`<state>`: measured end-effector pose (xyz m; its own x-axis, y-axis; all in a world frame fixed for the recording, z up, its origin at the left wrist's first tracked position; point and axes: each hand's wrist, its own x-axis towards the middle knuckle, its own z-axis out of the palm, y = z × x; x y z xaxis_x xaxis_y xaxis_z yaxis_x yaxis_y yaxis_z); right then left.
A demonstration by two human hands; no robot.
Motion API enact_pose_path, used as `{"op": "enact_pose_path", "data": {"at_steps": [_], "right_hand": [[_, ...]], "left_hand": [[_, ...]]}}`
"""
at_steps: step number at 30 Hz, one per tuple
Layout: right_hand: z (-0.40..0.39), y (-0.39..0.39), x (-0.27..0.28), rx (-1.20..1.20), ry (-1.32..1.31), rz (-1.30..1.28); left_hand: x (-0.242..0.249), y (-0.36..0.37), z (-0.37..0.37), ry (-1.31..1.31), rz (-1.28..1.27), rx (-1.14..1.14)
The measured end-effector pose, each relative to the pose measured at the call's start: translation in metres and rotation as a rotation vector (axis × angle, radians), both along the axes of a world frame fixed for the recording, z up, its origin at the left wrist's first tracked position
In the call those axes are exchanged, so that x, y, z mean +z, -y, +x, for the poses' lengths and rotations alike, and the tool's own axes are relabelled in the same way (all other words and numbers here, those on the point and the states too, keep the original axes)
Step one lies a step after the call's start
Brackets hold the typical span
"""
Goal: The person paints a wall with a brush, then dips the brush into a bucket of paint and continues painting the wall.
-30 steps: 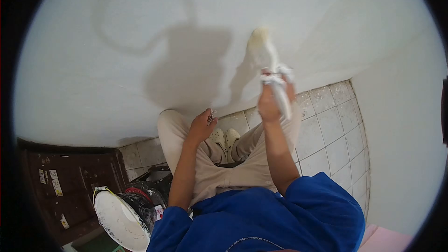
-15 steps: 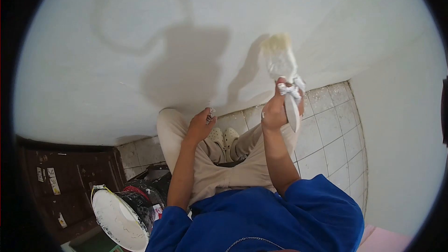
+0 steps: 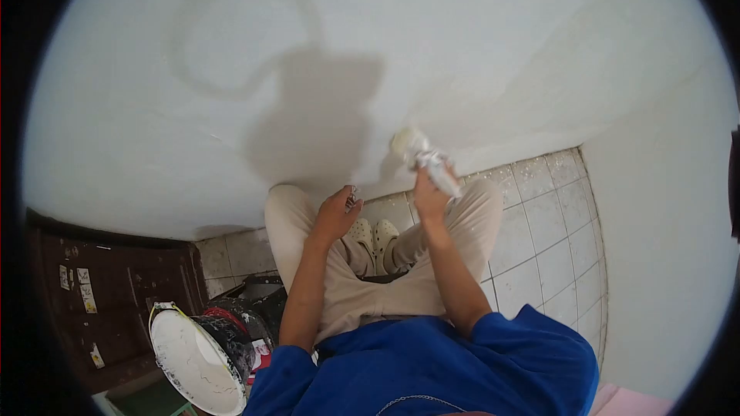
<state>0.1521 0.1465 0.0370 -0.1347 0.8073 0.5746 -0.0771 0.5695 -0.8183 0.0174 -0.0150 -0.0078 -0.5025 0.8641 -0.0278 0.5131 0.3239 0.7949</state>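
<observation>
My right hand [image 3: 432,199] is closed round the handle of a paintbrush [image 3: 415,150], whose metal band and grip are smeared with white paint. The brush's yellowish bristles are against or very near the lower part of the white wall [image 3: 493,69], up and to the left of my fist; exact contact is hard to tell. My left hand [image 3: 336,212] rests by my left knee with its fingers curled in. White smears mark those fingers, and I see nothing held in them.
A paint-splashed bucket [image 3: 173,347] with white paint inside stands at lower left, beside a dark brown door [image 3: 116,285] with stickers. Tiled floor [image 3: 532,239] runs along the wall's foot, under my cream clogs [image 3: 374,243]. Another white wall [image 3: 671,208] rises at right.
My right hand has brought the paintbrush down and to the left, and the brush now tilts left. My left hand stays near my knee.
</observation>
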Motion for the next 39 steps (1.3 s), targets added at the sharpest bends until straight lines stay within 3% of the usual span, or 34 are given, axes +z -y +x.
{"op": "enact_pose_path", "data": {"at_steps": [2,5,6,9,11,14,16,19,21,23,25,26,28,30,33,34,36,39], "right_hand": [[0.006,0.004,0.076,-0.101,-0.025,0.072],[0.010,-0.002,0.111,-0.133,-0.151,0.249],[0.013,0.000,0.113,-0.173,0.044,0.282],[0.001,0.000,0.036,-0.144,0.312,0.347],[0.003,0.007,-0.028,0.001,0.224,0.227],[0.022,0.032,-0.099,0.124,0.127,-0.416],[0.010,0.018,-0.056,0.068,0.089,-0.074],[0.015,0.011,0.069,-0.103,0.184,0.270],[0.020,0.013,0.128,-0.131,0.021,0.318],[0.016,0.007,0.140,-0.119,-0.028,0.325],[0.005,0.001,0.118,-0.069,0.049,0.275],[0.002,-0.003,0.079,-0.058,0.201,0.238],[0.001,0.003,0.002,0.008,0.236,0.243],[0.022,0.016,-0.073,0.253,0.316,-0.016],[0.021,0.018,-0.077,0.232,0.148,-0.136],[0.014,0.008,-0.043,0.180,0.189,-0.035],[0.000,-0.003,0.009,0.067,-0.015,0.009],[0.016,0.000,0.097,-0.084,0.119,0.320]], "left_hand": [[0.004,-0.002,-0.001,0.021,-0.011,-0.024],[0.008,-0.007,-0.002,0.054,-0.015,-0.057],[0.005,-0.010,-0.003,0.037,-0.013,-0.052],[-0.001,-0.009,-0.001,0.008,-0.020,-0.033],[0.006,-0.008,-0.002,0.016,-0.031,-0.026],[0.014,-0.003,-0.001,0.027,-0.044,-0.019],[0.005,-0.002,-0.005,-0.007,0.001,-0.006],[0.003,-0.001,0.002,0.009,-0.010,-0.025],[0.003,-0.004,0.001,0.024,-0.018,-0.043],[-0.002,-0.008,-0.002,0.043,-0.003,-0.047],[-0.001,-0.010,-0.001,0.033,0.008,-0.035],[-0.001,-0.010,0.000,0.028,0.013,-0.026],[0.005,-0.008,0.002,0.029,-0.010,-0.015],[0.008,-0.007,-0.001,0.018,-0.032,-0.007],[0.009,0.000,-0.006,0.005,-0.058,-0.013],[0.009,-0.002,-0.005,0.014,-0.040,-0.006],[0.004,-0.002,0.003,0.034,-0.025,-0.011],[0.001,-0.007,-0.002,0.024,-0.016,-0.033]]}}
